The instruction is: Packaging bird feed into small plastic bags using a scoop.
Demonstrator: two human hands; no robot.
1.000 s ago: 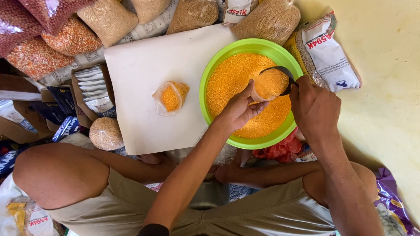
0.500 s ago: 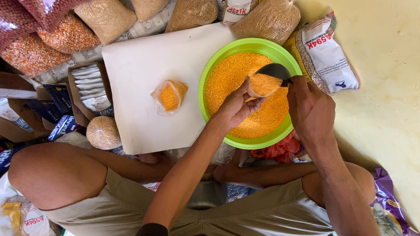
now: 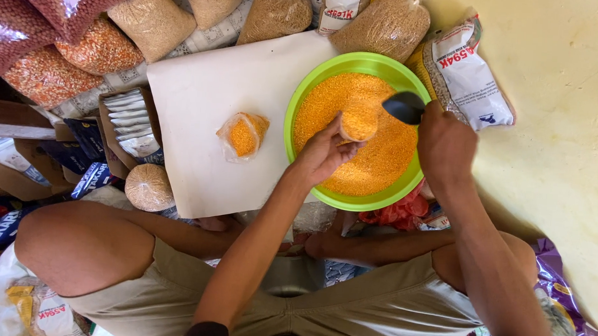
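Left hand grips a small clear bag of orange grain over the green bowl, fingers wrapped round its lower side; right hand is clenched on the handle of a dark scoop just beside the bag's mouth. The bag looks thin, soft and slippery – probably light but saggy, its loose fill shifting – so best held near the open top with support under the base. A filled bag lies on the white board, apart from the bowl.
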